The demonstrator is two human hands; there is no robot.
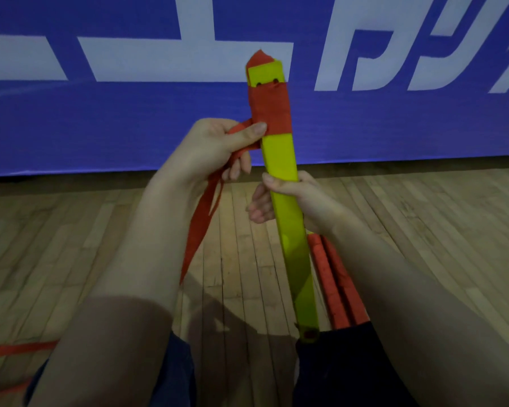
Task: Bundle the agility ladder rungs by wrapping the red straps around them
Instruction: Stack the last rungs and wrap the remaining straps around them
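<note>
Head view, single entry. Item 1: stack of yellow-green rungs [279, 160], flat, smooth, plastic-looking bars with small dark holes at both ends, held near upright in front of the person, lower end resting by the dark-clothed lap [335, 371], probably to steady the stack while winding. Item 2: red strap [271, 113], woven matte webbing, already wound in several flat overlapping turns round the upper part of the rungs, a folded peak showing above their top. Item 3: left hand [215, 148], just left of the rungs below the wrap; thumb pressed on the wrap's lower edge, likely to stop slippage, fingers curled round the loose strap. Item 4: loose tail [200, 230], hanging down left of the rungs towards the floor. Item 5: right hand [291, 198], clasped round the rungs' middle, thumb in front, fingers curled behind, serving as the anchor. Item 6: two red ribbed lengths [335, 280], just right of the rungs' lower half; nature uncertain. Item 7: wooden plank floor [71, 245] beneath; blue lettered banner [130, 121] behind the rungs.
</note>
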